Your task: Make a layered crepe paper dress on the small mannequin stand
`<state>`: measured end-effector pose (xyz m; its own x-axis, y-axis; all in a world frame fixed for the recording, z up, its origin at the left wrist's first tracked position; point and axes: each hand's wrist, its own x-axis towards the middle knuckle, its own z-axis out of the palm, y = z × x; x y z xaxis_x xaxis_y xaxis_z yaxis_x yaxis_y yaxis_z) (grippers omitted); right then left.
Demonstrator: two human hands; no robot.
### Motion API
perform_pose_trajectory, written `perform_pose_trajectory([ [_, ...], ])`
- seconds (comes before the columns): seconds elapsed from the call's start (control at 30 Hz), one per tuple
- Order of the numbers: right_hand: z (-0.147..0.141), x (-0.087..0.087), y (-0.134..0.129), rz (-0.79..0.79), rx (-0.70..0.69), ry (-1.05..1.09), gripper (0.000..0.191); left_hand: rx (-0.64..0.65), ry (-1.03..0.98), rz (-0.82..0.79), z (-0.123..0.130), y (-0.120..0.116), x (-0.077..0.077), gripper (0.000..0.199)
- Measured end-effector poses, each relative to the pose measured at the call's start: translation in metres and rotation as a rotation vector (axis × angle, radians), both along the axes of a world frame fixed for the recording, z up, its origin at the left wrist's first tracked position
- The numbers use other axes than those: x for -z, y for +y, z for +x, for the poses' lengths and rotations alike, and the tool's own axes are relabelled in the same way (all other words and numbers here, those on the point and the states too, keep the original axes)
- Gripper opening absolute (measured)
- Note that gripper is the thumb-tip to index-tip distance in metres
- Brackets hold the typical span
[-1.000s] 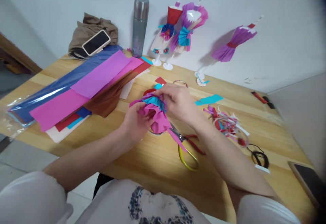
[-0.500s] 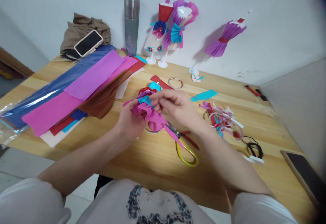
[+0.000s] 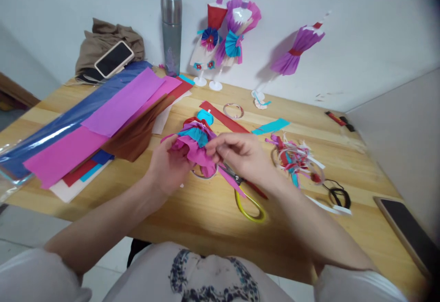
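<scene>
A small doll-like dress form with a ruffled crepe paper dress [image 3: 197, 137] lies over the table, its layers red, purple, blue and pink. My left hand [image 3: 173, 164] is closed around the pink lower layers from the left. On the other side, the fingers of my right hand [image 3: 237, 153] are pinched together at the right edge of the ruffles. Whatever is between those fingertips is too small to make out. Yellow-handled scissors [image 3: 249, 205] lie under my right hand, near a pink paper strip and a thin ring.
Crepe paper sheets [image 3: 123, 102] are stacked at the left. Dressed mini mannequins [image 3: 216, 18] and a steel flask [image 3: 171, 36] stand along the wall. Paper scraps [image 3: 297, 155], a black cord [image 3: 338, 194] and a phone [image 3: 405, 228] lie at the right.
My right hand has moved down and slightly right from the blue ruffle, uncovering more of it. My left hand keeps its hold. The whole view has shifted slightly.
</scene>
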<state>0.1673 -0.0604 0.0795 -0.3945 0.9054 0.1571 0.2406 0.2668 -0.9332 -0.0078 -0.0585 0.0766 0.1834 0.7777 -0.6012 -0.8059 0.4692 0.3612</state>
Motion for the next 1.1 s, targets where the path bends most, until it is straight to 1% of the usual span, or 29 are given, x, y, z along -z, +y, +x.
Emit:
perform_pose_trajectory([
  [0.07,-0.002,0.000,-0.014,0.016,-0.108,-0.089,0.022,0.045,0.047,0.037,-0.008,-0.003,-0.002,0.043],
  [0.13,-0.007,0.002,-0.029,0.119,-0.161,-0.210,0.021,0.085,0.115,0.065,-0.019,-0.007,-0.005,0.045],
  [0.23,-0.021,0.008,-0.044,0.260,-0.242,-0.458,0.020,0.103,0.219,0.093,-0.034,-0.009,-0.008,0.043],
  [0.33,-0.044,0.019,-0.052,0.389,-0.211,-0.697,0.018,0.132,0.282,0.089,-0.045,-0.008,-0.010,0.039],
  [0.4,-0.061,0.027,-0.054,0.450,-0.220,-0.820,0.026,0.135,0.271,0.094,-0.049,-0.006,-0.008,0.034],
  [0.47,-0.076,0.034,-0.055,0.526,-0.227,-0.896,0.035,0.137,0.253,0.099,-0.050,-0.005,-0.006,0.030],
  [0.5,-0.083,0.037,-0.055,0.540,-0.236,-0.922,0.036,0.136,0.253,0.097,-0.050,-0.005,-0.005,0.030],
  [0.6,-0.094,0.042,-0.051,0.550,-0.268,-0.955,0.020,0.129,0.262,0.089,-0.049,-0.004,-0.004,0.035],
  [0.63,-0.094,0.042,-0.050,0.553,-0.274,-0.958,0.018,0.122,0.263,0.089,-0.050,-0.004,-0.005,0.035],
  [0.7,-0.092,0.043,-0.046,0.568,-0.277,-0.949,0.019,0.137,0.259,0.098,-0.053,-0.004,-0.006,0.030],
  [0.8,-0.082,0.044,-0.042,0.603,-0.227,-0.914,0.021,0.236,0.258,0.177,-0.062,-0.006,-0.007,0.021],
  [0.87,-0.073,0.046,-0.040,0.655,-0.170,-0.891,0.024,0.315,0.262,0.278,-0.070,-0.007,-0.006,0.028],
  [0.93,-0.066,0.047,-0.037,0.731,-0.124,-0.876,0.028,0.344,0.305,0.346,-0.076,-0.008,-0.002,0.038],
  [0.97,-0.063,0.047,-0.035,0.766,-0.110,-0.874,0.029,0.338,0.344,0.353,-0.077,-0.007,0.001,0.039],
  [1.03,-0.058,0.046,-0.031,0.820,-0.100,-0.878,0.030,0.315,0.426,0.331,-0.077,-0.005,0.009,0.031],
  [1.1,-0.056,0.043,-0.025,0.830,-0.112,-0.877,0.028,0.327,0.452,0.324,-0.072,-0.001,0.018,0.020],
])
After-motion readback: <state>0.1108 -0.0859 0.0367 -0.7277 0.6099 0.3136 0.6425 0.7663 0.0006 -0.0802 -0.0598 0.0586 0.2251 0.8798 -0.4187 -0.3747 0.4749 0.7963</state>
